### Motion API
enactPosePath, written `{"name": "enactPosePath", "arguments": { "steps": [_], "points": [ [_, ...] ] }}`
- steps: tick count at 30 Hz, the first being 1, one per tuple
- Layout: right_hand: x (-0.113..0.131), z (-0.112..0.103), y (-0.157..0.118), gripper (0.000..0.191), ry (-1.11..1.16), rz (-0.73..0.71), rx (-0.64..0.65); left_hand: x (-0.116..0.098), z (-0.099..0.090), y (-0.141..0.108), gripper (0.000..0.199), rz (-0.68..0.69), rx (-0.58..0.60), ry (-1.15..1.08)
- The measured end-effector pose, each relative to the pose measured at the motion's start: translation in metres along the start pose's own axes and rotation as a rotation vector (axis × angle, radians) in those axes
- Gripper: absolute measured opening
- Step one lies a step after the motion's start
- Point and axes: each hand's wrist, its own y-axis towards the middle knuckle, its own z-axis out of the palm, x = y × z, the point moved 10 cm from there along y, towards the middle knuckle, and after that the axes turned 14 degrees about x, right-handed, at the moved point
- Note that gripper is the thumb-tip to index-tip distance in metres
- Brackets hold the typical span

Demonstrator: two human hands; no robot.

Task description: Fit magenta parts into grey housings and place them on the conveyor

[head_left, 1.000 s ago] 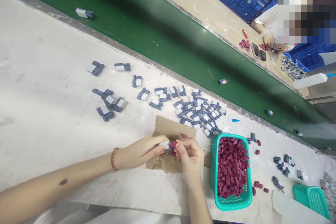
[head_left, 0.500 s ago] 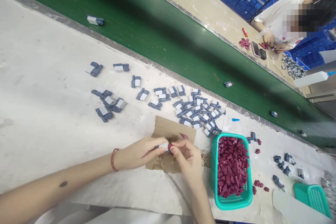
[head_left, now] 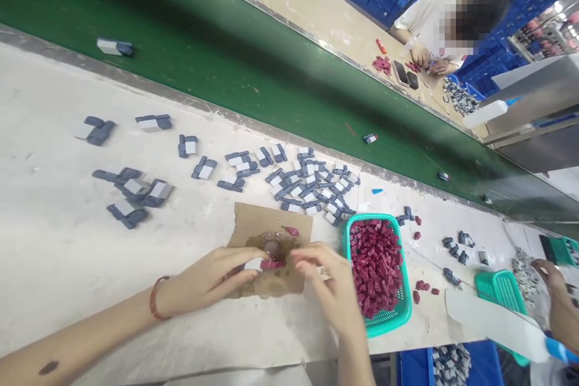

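My left hand (head_left: 208,280) pinches a small blue-grey and white plastic part (head_left: 251,264) between thumb and fingers. A maroon piece (head_left: 272,265) sticks out from the part's right end. Just right of it, my right hand (head_left: 332,286) hovers with fingers loosely bent and apart, holding nothing I can see; it is slightly blurred. Both hands are over a piece of brown cardboard (head_left: 246,223) with a dark wet stain and a small round patch of clear liquid. Another maroon piece (head_left: 291,231) lies on the cardboard. Close to my right hand stands a green basket (head_left: 407,313) full of maroon pieces.
Many blue-grey and white parts (head_left: 312,184) lie beyond the cardboard, others (head_left: 136,187) to the left. A green conveyor belt (head_left: 217,60) carries several parts. Across it a co-worker (head_left: 434,24) handles small pieces. At right are a white bottle (head_left: 497,319), another basket (head_left: 502,289) and another person's arm (head_left: 561,307).
My right hand has let go of the maroon piece and drawn away to the right. The piece now shows on the part in my left hand. The whole view has shifted.
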Motion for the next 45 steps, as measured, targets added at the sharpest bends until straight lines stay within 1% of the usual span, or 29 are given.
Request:
{"name": "enactPosePath", "arguments": {
  "steps": [2,3,4,6,8,10,13,15,17,19,21,22,23,25,27,29,30,32,35,37,39,41,42,43,45],
  "points": [
    [-0.007,-0.045,-0.023,0.015,-0.266,0.057,-0.184,0.008,-0.011,-0.004,0.034,-0.078,-0.105,-0.047],
    [-0.014,-0.063,-0.033,0.017,-0.416,0.117,-0.237,0.011,-0.017,-0.006,0.036,-0.110,-0.161,-0.070],
    [-0.022,-0.078,-0.043,0.019,-0.551,0.176,-0.269,0.013,-0.023,-0.008,0.038,-0.135,-0.211,-0.090],
    [-0.042,-0.095,-0.056,0.023,-0.726,0.257,-0.253,0.011,-0.037,-0.011,0.039,-0.171,-0.290,-0.095],
    [-0.059,-0.100,-0.061,0.025,-0.824,0.287,-0.207,0.003,-0.054,-0.010,0.036,-0.210,-0.344,-0.027],
    [-0.067,-0.100,-0.062,0.027,-0.889,0.278,-0.171,-0.011,-0.077,-0.004,0.031,-0.212,-0.391,0.101],
    [-0.067,-0.097,-0.060,0.029,-0.963,0.217,-0.157,-0.034,-0.120,0.019,0.031,-0.122,-0.476,0.294],
    [-0.064,-0.096,-0.061,0.030,-0.984,0.159,-0.156,-0.038,-0.152,0.040,0.032,-0.096,-0.538,0.380],
    [-0.063,-0.097,-0.062,0.033,-0.985,0.109,-0.163,-0.026,-0.187,0.062,0.029,-0.167,-0.605,0.388],
    [-0.064,-0.101,-0.064,0.037,-0.973,0.082,-0.188,-0.017,-0.219,0.083,0.028,-0.207,-0.653,0.407],
    [-0.065,-0.107,-0.066,0.040,-0.922,0.069,-0.233,-0.011,-0.244,0.097,0.026,-0.236,-0.677,0.432],
    [-0.065,-0.109,-0.068,0.040,-0.871,0.062,-0.259,-0.009,-0.254,0.099,0.025,-0.252,-0.687,0.449],
    [-0.065,-0.112,-0.070,0.039,-0.800,0.059,-0.287,-0.008,-0.262,0.098,0.025,-0.271,-0.698,0.469],
    [-0.066,-0.118,-0.078,0.034,-0.611,0.084,-0.356,-0.007,-0.274,0.085,0.028,-0.319,-0.727,0.509],
    [-0.067,-0.121,-0.087,0.032,-0.401,0.148,-0.450,-0.005,-0.284,0.061,0.035,-0.378,-0.763,0.536],
    [-0.065,-0.120,-0.093,0.035,-0.209,0.197,-0.537,0.001,-0.294,0.034,0.047,-0.442,-0.809,0.544],
    [-0.062,-0.115,-0.092,0.036,-0.122,0.199,-0.553,0.004,-0.298,0.022,0.052,-0.472,-0.821,0.538],
    [-0.058,-0.102,-0.084,0.035,0.066,0.200,-0.538,0.011,-0.304,0.005,0.051,-0.521,-0.813,0.515],
    [-0.053,-0.073,-0.062,0.032,0.327,0.192,-0.457,0.012,-0.304,-0.002,0.043,-0.531,-0.773,0.480],
    [-0.049,-0.054,-0.047,0.030,0.379,0.183,-0.415,0.006,-0.300,-0.001,0.039,-0.511,-0.776,0.441],
    [-0.044,-0.038,-0.033,0.029,0.334,0.169,-0.394,0.000,-0.292,0.001,0.039,-0.480,-0.796,0.368],
    [-0.041,-0.021,-0.018,0.027,0.250,0.158,-0.353,-0.003,-0.274,0.005,0.044,-0.436,-0.787,0.257],
    [-0.039,-0.012,-0.011,0.026,0.196,0.150,-0.316,-0.003,-0.262,0.007,0.045,-0.412,-0.763,0.195],
    [-0.037,-0.003,-0.003,0.024,0.131,0.135,-0.272,-0.003,-0.246,0.008,0.045,-0.389,-0.726,0.138],
    [-0.029,0.015,0.010,0.023,-0.016,0.070,-0.178,-0.002,-0.209,0.010,0.040,-0.328,-0.619,-0.012]
  ]
}}
